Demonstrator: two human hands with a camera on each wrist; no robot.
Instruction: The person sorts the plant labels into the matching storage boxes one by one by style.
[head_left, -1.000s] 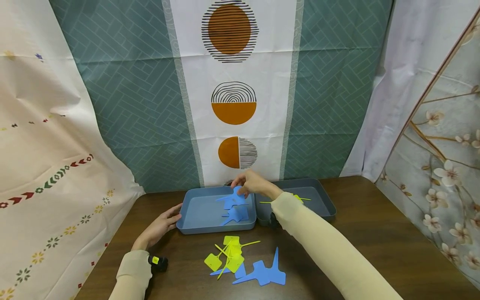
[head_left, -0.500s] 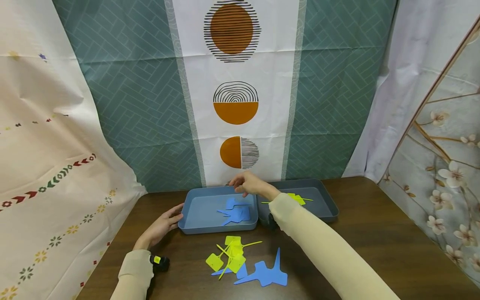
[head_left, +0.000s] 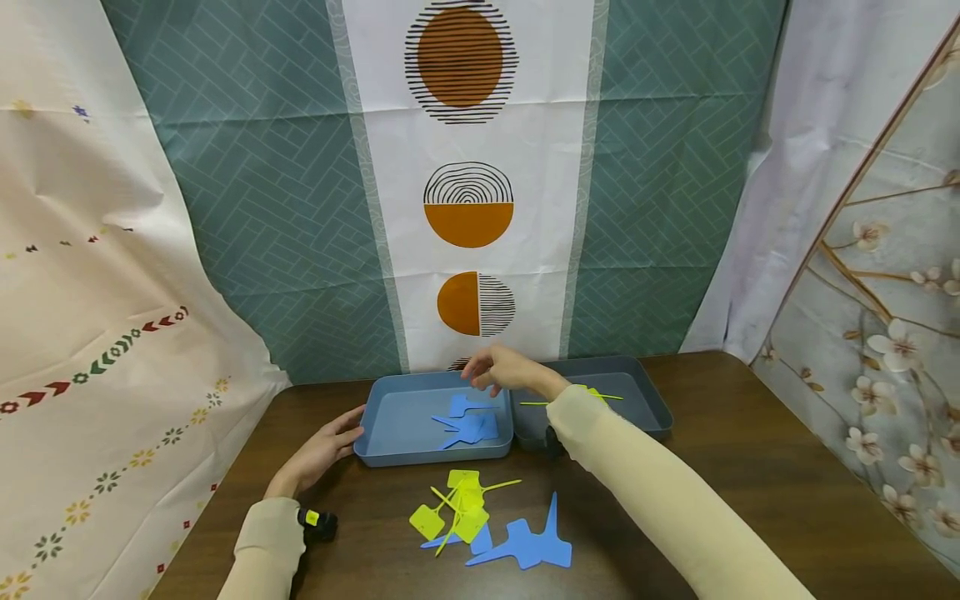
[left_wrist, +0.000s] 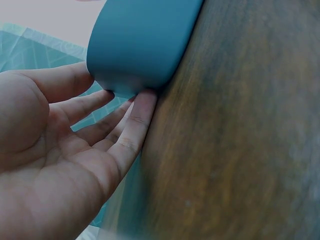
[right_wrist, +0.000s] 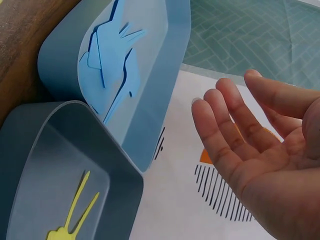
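My left hand (head_left: 322, 452) touches the left end of the blue tray (head_left: 397, 457) with its fingertips; the left wrist view shows straight fingers against the tray wall (left_wrist: 140, 45). Above the right part of that tray hovers my right hand (head_left: 504, 370), its fingers loosely bent around nothing, as the right wrist view confirms (right_wrist: 260, 145). Several flat blue plant labels (head_left: 471, 427) with pointed stems lie inside the blue tray. Beside it, the dark grey tray (head_left: 652, 400) holds yellow plant labels (right_wrist: 60, 234), partly hidden by my right sleeve in the head view.
On the brown table (head_left: 375, 542) in front of the trays lies a loose pile of yellow labels (head_left: 467, 504). More blue labels (head_left: 528, 546) lie partly under and to the right of it. A patterned cloth (head_left: 300, 250) hangs close behind the trays.
A second ago my right hand held a blue plant label over the blue tray. It has let go, and the label lies with the others in the tray. My left hand has stayed put.
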